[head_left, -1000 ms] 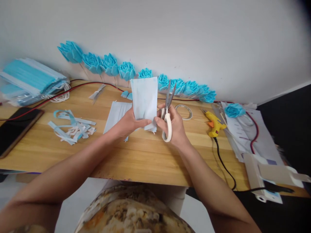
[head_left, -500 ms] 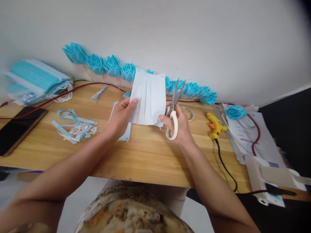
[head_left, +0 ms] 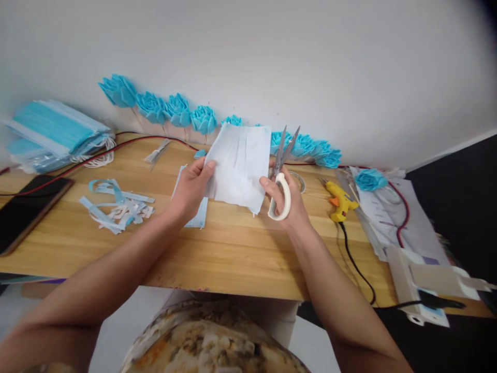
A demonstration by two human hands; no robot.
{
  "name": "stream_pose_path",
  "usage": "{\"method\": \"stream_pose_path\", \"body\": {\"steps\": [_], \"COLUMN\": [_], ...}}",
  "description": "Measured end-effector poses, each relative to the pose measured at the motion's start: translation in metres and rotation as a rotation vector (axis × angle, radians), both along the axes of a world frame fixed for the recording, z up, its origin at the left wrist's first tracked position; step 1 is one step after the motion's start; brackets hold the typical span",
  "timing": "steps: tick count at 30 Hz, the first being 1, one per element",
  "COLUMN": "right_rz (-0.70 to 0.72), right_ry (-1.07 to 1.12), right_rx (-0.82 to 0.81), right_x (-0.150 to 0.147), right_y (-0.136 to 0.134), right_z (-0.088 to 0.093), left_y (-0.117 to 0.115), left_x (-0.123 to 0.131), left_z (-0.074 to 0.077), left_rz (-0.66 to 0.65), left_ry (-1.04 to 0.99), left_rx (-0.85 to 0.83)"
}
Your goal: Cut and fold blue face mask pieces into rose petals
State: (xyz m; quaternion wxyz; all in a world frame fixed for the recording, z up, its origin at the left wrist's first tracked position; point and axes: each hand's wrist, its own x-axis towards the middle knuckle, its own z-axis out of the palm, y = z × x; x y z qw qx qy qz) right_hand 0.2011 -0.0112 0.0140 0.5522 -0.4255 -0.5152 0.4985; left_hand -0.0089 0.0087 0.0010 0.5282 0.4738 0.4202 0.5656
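Sheet [head_left: 238, 166] of pale, pleated mask fabric hangs upright above the wooden table [head_left: 233, 254], stretched between the two hands. The left hand [head_left: 189, 189] pinches its left edge; the right hand [head_left: 292, 202] is clamped around the scissors [head_left: 279, 178], blades up and slightly parted beside the sheet, with the thumb against its right edge. No ear loops show on it, only a small stub at the lower corner, so the loops seem already off; whether any edge has been trimmed I cannot tell. A second sheet [head_left: 197, 215] lies partly under the left hand. Farther left, a heap of cut strips [head_left: 130, 207] suggests trimming done on other pieces, while a stack of masks [head_left: 54, 129] with loops attached appears untouched. Behind, a row of blue flowers [head_left: 176, 110] looks finished.
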Motion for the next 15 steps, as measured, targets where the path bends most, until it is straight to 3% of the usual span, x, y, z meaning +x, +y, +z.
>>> {"method": "stream_pose_path", "body": {"steps": [7,15], "right_rz": [-0.187,-0.037], "right_ry": [0.009,-0.037], "right_rx": [0.067,-0.014], "right_x": [0.008,-0.005], "right_y": [0.008,-0.004], "right_z": [-0.002,0.004], "left_y": [-0.010,-0.012], "left_x": [0.006,0.005], "left_z": [0.011,0.017], "left_rz": [-0.184,-0.153], "left_ry": [0.128,0.269], "left_rx": [-0.056,0.110]}}
